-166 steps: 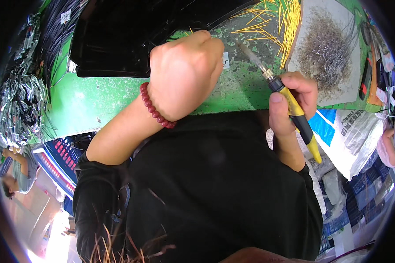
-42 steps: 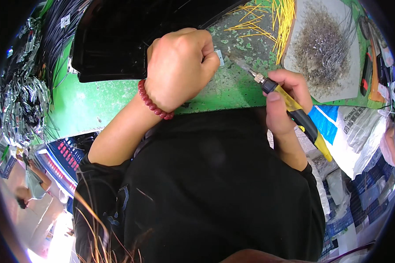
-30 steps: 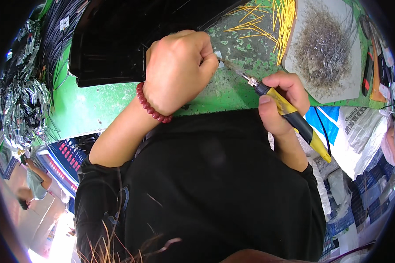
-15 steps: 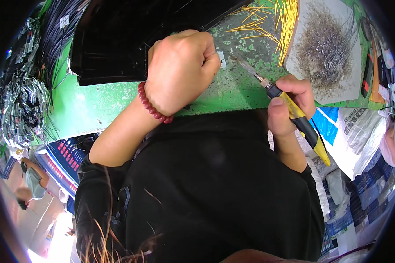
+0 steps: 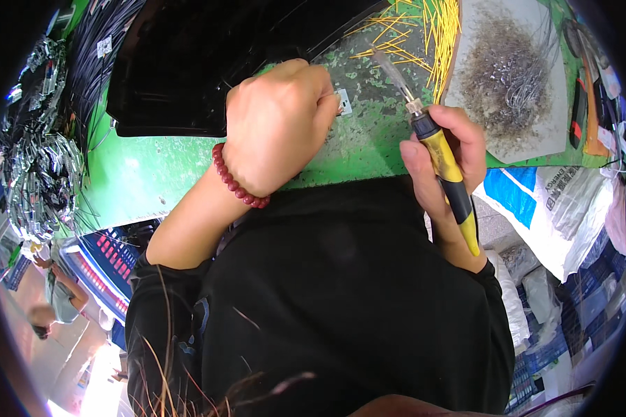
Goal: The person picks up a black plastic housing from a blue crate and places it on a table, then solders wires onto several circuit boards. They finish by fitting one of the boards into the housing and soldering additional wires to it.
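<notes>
My left hand, closed and back up, wears a red bead bracelet at the wrist. At its thumb and index finger a small white plate with dark marks sticks out, pinched between them; the rest is hidden by the hand. My right hand grips a yellow and black soldering iron like a pen. The iron's metal tip points away up the bench, near the yellow wires and apart from the white plate. A large black plastic housing lies just beyond my left hand.
The worn green bench ends just before my body. At right lies a grey mat with dark debris and thin wires. Dark cables and silvery bundled strips crowd the left. Hand tools lie far right; another person is at lower left.
The soldering iron has swung more upright, its tip moving farther up the bench, away from the white plate. My left hand and the plate have come slightly nearer my body.
</notes>
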The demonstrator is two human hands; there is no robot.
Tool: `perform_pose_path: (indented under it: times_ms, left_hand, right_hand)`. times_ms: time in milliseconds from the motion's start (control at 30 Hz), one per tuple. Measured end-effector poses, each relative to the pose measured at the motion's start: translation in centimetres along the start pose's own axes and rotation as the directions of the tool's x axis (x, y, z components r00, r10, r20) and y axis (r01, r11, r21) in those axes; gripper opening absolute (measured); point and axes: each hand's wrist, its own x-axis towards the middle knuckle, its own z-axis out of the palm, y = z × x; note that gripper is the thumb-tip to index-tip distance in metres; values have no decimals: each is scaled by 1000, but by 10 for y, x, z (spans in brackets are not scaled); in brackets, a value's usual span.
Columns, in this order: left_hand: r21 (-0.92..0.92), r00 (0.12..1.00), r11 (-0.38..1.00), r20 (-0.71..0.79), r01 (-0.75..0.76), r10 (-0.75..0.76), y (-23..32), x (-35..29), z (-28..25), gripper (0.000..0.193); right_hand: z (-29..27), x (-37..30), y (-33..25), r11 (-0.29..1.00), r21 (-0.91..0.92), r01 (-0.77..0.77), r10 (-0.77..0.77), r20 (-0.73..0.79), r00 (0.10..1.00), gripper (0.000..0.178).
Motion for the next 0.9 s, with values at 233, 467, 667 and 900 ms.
perform_pose_path:
  times_ms: [233,467,667,900]
  left_hand:
    - [-139,999,990,-45,-30,24,-1,-2,-8,8]
    - [-252,993,963,-85,-100,81,3,-1,-12,18]
    - [-28,960,975,-185,-219,210,-6,0,0,18]
    - [165,967,963,-104,-215,234,-4,-1,8,14]
  right_hand:
    - [11,21,-5,975,-197,105,-87,100,991,28]
    - [34,29,-5,984,-176,40,-31,52,998,37]
    - [30,42,7,949,-274,158,-166,-4,986,36]
    - [15,37,9,875,-371,312,-218,273,937,27]
